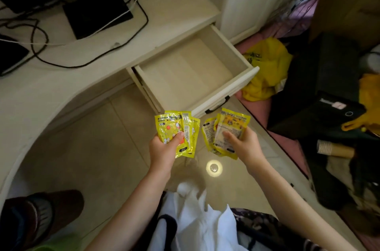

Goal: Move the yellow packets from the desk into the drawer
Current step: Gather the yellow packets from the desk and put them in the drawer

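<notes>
- Left hand [164, 145] gripped one fan of yellow packets [176, 131]; right hand [242, 143] gripped another.
- Both were near the open drawer [226, 86].
- Judged step: carrying.
- Next: lower packets inside, release.

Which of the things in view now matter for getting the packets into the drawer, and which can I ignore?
Part of the job:
- yellow packets in the left hand
- yellow packets in the right hand
- left hand
- right hand
- open drawer, nothing visible inside
- desk

Just lying about:
- black cables
- black box
- yellow plastic bag
- slipper
- paper cups
</notes>
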